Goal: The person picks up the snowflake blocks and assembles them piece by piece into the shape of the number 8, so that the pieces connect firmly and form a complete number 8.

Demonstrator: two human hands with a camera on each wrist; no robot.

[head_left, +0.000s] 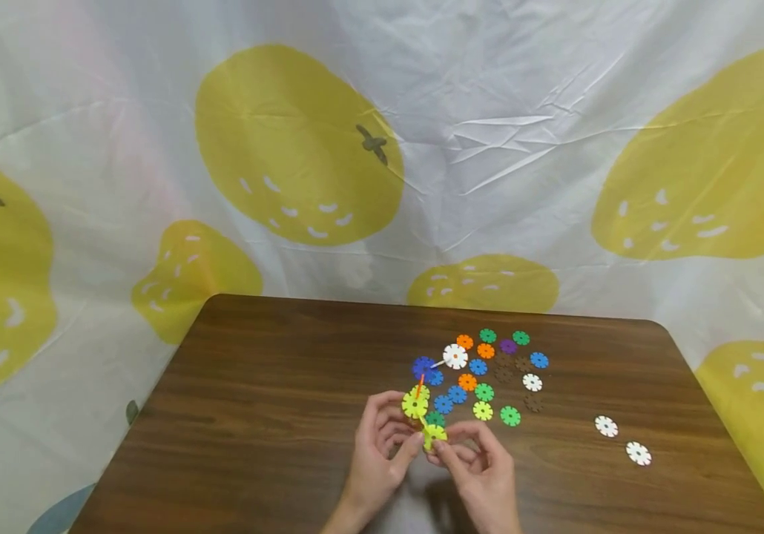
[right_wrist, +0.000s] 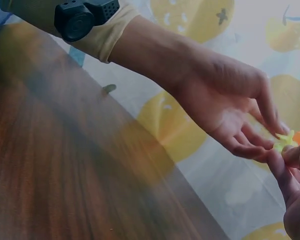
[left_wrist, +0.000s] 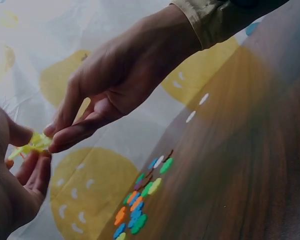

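Note:
A chain of linked notched discs hangs between and above the hands: a yellow disc [head_left: 434,437] nearest the person, further yellow discs [head_left: 415,404], an orange one on edge [head_left: 420,386], a dark blue one [head_left: 423,367] and a white one [head_left: 455,357] at the far end. My left hand [head_left: 382,454] curls round the near part, its thumb at the lowest yellow disc. With thumb and fingers my right hand [head_left: 485,469] pinches that same disc from the right. In the left wrist view the yellow piece [left_wrist: 36,143] is between both hands' fingertips.
Loose discs in several colours, among them a green disc [head_left: 510,416] and a purple disc [head_left: 508,346], lie on the brown table [head_left: 255,400] beyond the hands. Two white discs [head_left: 606,426] [head_left: 639,453] lie apart at the right. A patterned cloth [head_left: 462,185] hangs behind the table.

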